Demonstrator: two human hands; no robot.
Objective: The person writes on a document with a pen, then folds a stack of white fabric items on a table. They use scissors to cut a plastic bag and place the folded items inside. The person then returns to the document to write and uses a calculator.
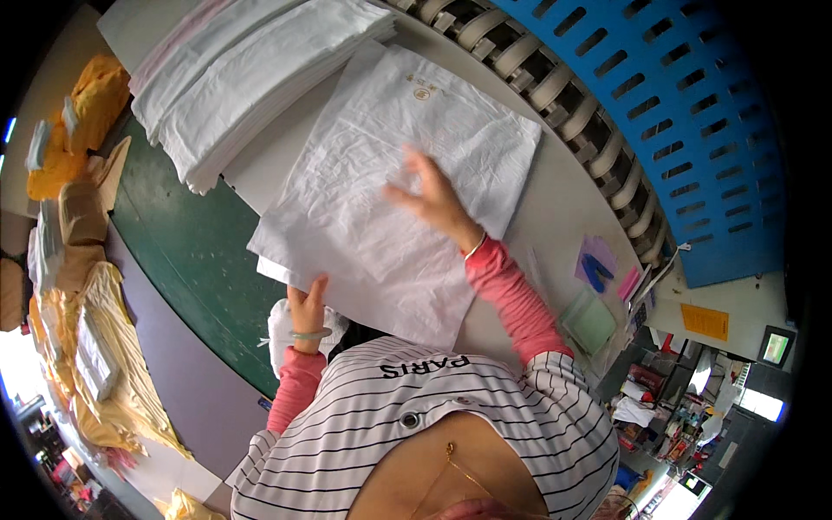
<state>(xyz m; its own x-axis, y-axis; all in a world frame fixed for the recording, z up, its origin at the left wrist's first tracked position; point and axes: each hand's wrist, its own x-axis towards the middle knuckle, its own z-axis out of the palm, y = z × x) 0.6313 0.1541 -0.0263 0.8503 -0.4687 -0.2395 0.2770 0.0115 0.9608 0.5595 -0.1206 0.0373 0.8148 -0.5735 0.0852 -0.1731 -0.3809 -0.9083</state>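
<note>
A white pillowcase [347,186], wrinkled and with a small gold emblem near its far edge, lies spread on the table before me. My left hand [308,305] is closed on its near left corner, partly hidden by the fabric. Over the middle of the cloth, my right hand [431,198] is open with fingers spread; whether it touches the fabric I cannot tell. Beyond the pillowcase to the left, a thick stack of folded white cloths [260,82] rests at the table's far side.
A light table [563,195] borders a row of rollers [555,87] and a blue slotted panel [659,113]. Blue snips [596,270] and a pale green pad [589,321] lie at right. Left are a green surface [186,251] and yellow cloth bundles [121,347].
</note>
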